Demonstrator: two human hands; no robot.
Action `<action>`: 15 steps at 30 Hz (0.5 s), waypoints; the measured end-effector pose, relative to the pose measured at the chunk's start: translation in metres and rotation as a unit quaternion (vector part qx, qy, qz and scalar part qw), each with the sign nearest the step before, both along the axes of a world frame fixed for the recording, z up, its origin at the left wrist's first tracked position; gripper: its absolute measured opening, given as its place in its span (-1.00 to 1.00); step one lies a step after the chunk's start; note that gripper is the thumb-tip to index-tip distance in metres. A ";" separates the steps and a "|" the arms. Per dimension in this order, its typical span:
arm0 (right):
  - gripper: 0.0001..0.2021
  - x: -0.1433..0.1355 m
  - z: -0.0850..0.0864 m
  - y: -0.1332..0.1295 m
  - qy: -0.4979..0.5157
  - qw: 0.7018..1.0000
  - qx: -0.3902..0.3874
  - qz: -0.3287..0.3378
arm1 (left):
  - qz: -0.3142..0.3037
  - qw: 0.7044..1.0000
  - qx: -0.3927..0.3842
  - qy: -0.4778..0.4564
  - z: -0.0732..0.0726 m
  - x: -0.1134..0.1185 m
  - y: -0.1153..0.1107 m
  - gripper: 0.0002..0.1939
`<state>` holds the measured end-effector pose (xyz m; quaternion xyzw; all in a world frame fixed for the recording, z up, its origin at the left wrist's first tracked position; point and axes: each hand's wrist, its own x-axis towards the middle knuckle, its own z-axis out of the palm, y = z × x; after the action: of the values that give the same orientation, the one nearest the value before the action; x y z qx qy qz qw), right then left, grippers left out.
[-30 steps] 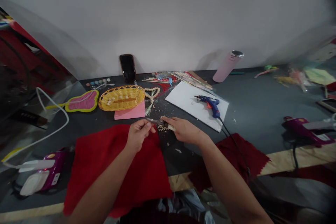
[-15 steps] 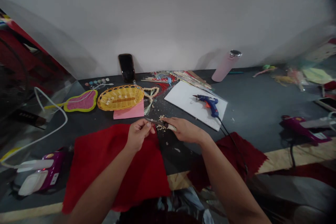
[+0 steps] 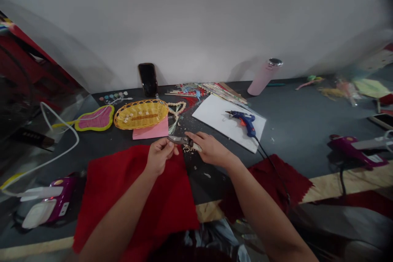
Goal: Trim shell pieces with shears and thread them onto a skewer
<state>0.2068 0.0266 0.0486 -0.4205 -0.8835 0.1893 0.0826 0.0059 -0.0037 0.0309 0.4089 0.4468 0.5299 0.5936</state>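
My right hand (image 3: 208, 147) is wrapped round the pale handles of pruning shears (image 3: 179, 140), whose dark blades point left. At the blade tips my left hand (image 3: 159, 154) is closed in a pinch; whatever lies between its fingers is too small or hidden to name. Below the shears, small pale cut bits (image 3: 188, 149) are scattered on the dark table. A red cloth (image 3: 166, 196) lies under my left hand and forearm. Just beyond the hands are a yellow wicker basket (image 3: 139, 120) with a few pale pieces in it, a pink paper (image 3: 152, 132) and a beaded loop with a tassel (image 3: 177, 108).
A blue glue gun (image 3: 245, 120) rests on a white board (image 3: 211, 112), its cord running over a dark red cloth (image 3: 282, 176). Behind stand a phone (image 3: 148, 80) and a pink bottle (image 3: 264, 77). Purple devices (image 3: 63, 198) sit at both sides. Thin sticks (image 3: 222, 92) lie at the back.
The shears have turned so their blades show more broadly. My right hand has shifted slightly left and up, and my left hand slightly left.
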 end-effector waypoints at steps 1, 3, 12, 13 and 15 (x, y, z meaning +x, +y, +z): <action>-0.31 -0.002 -0.001 0.000 -0.013 1.000 0.009 -0.013 | -0.004 1.000 -0.010 -0.004 0.001 -0.001 0.000 -0.72; -0.28 -0.005 -0.002 0.001 -0.032 0.999 0.019 -0.026 | -0.016 0.999 -0.030 -0.009 0.003 -0.003 0.001 -0.73; -0.35 -0.002 -0.003 0.002 -0.060 0.998 -0.001 -0.013 | -0.033 0.997 -0.067 -0.031 0.002 -0.005 0.001 -0.75; -0.35 -0.001 -0.003 0.001 -0.054 0.999 -0.002 -0.007 | -0.034 0.997 -0.068 -0.029 0.001 -0.004 0.001 -0.75; -0.36 0.001 -0.004 0.001 -0.037 0.999 -0.005 0.015 | -0.037 0.997 -0.061 -0.024 0.002 -0.004 0.000 -0.74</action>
<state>0.2080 0.0279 0.0450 -0.4147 -0.8910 0.1794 0.0449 0.0019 -0.0038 0.0325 0.3757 0.4485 0.4891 0.6469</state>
